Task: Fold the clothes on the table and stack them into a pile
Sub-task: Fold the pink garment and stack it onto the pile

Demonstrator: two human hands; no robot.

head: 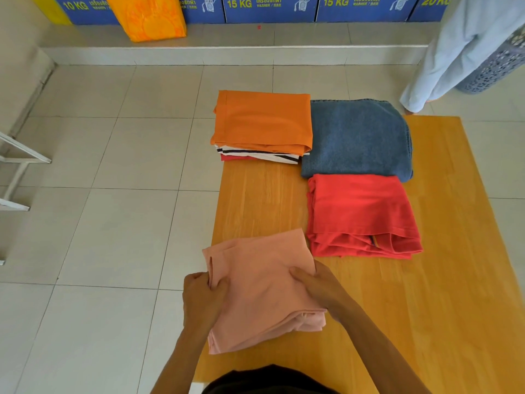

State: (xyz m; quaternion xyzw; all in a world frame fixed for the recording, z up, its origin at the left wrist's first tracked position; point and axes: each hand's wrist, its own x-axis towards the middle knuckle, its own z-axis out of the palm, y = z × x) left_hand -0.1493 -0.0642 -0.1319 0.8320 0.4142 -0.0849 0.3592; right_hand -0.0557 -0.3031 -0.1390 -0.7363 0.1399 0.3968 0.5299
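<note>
A folded pale pink garment (261,291) lies at the near left corner of the wooden table (426,280), overhanging its left edge. My left hand (203,300) grips its left edge, fingers closed on the cloth. My right hand (315,282) holds its right edge. Beyond lies a folded red garment (360,214), and behind that folded blue jeans (358,137). At the far left corner stands a pile with an orange garment (262,120) on top, a striped white one (272,156) and a red one beneath.
A person in pale blue trousers (454,52) stands past the table's far right corner beside a grey perforated basket (494,66). An orange bag (147,15) stands on the raised ledge by blue washer panels. A white metal frame (17,166) is at the left.
</note>
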